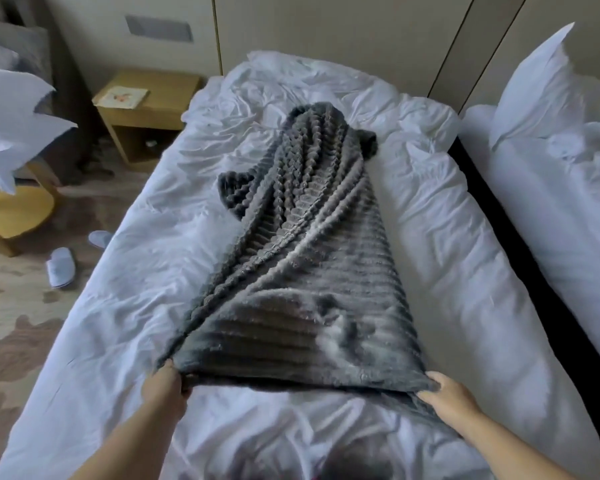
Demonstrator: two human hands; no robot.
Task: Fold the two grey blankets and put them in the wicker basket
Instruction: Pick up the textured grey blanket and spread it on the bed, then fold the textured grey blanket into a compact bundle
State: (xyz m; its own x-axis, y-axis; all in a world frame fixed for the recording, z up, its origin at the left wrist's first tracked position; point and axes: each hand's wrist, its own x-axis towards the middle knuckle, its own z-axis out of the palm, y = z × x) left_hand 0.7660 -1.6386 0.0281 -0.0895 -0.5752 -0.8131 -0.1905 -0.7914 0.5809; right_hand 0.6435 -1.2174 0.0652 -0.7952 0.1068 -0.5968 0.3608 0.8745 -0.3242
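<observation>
At the far left a white pillow (pixel 11 109) sits on a wooden chair (pixel 18 216), with a pair of pale slippers (pixel 61 266) on the patterned floor below and a wooden nightstand (pixel 142 112) against the wall.

Next comes the bed (pixel 118 306), its white duvet heavily creased. The left hand (pixel 165 386) is at the near edge, fingers curled round the near-left corner of the grey blanket (pixel 309 289) and gripping it. The ribbed plush blanket runs lengthwise up the middle of the bed. Its near end is spread wide between the hands, while its far end is narrowed, twisted and bunched, with one corner flopped out to the left.

The right hand (pixel 447 396) pinches the near-right corner between thumb and fingers. Beyond it, across a dark gap, is a second bed (pixel 551 237) with an upright pillow (pixel 534 91).

The wicker basket and the other blanket are not in view.

The risk, as I judge it, lies in that twisted far end. Folding now would trap the twist, giving a lumpy bundle that sits badly in a basket. A sharp tug to straighten it could drag the blanket off the foot of the bed, or pull the thick plush out of the lighter right-hand pinch.
</observation>
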